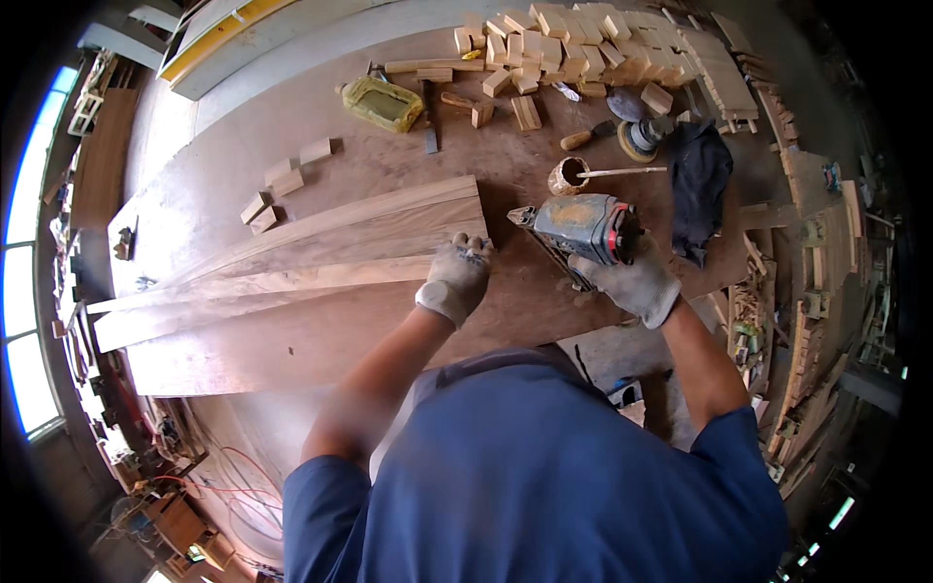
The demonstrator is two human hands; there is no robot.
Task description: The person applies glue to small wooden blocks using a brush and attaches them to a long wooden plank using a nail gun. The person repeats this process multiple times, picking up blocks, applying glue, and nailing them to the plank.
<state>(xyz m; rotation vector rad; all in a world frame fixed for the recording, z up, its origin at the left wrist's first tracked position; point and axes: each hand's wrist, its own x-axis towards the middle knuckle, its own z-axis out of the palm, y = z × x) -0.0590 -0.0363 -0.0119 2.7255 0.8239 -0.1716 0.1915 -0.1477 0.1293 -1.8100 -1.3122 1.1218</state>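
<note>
My gloved left hand (455, 280) is at the right end of a long wooden board (335, 275), its fingers curled over the end. Beside it, on the far side, lies a wider stretch of long wood (379, 225), touching or nearly so. In my gloved right hand (634, 284) is a grey nail gun (583, 225), gripped at its rear. The gun's nose points left, toward the ends of the boards and a little apart from them. Part of its handle is hidden by the glove and the body.
Many wood blocks (573, 44) are heaped at the far side of the table (292, 350). Nearer lie a yellowish bottle (381, 104), hammer (429, 117), glue pot with a stick (567, 177), sander (641, 139) and black cloth (700, 189). Several small blocks (282, 177) sit left.
</note>
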